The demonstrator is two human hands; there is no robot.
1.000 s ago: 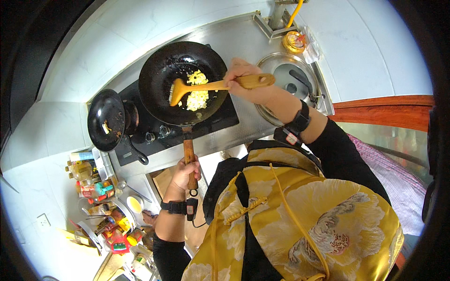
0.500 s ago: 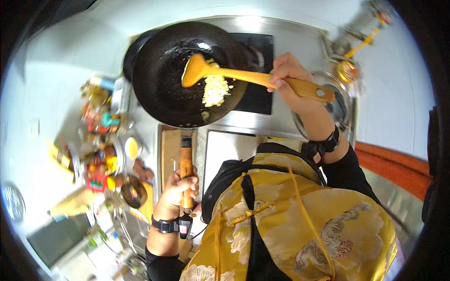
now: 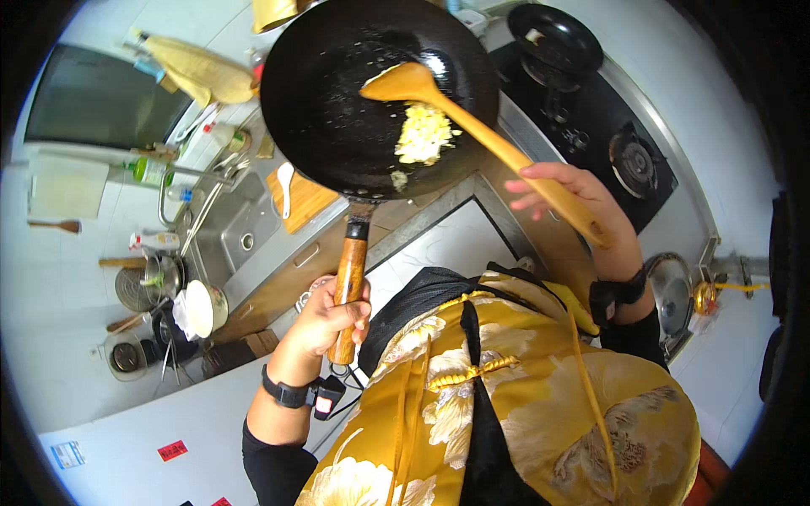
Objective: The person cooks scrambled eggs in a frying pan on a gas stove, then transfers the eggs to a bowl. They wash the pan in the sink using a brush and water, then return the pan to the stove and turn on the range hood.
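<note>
Bright, glare in wok (image 3: 337,101), dark fisheye edges

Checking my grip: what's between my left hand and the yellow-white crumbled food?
In the head view: the forward part of the wooden handle, its black collar, then the wok's near wall, bearing a small pale scrap.

The view's upper edge clips the wok (image 3: 325,110); the left hand (image 3: 322,322) hides part of its handle (image 3: 351,266).

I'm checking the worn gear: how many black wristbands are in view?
2: the left wristband, behind the left hand gripping the wok handle; the right wristband, behind the right hand holding the wooden spatula. The black sleeves might hide more.
</note>
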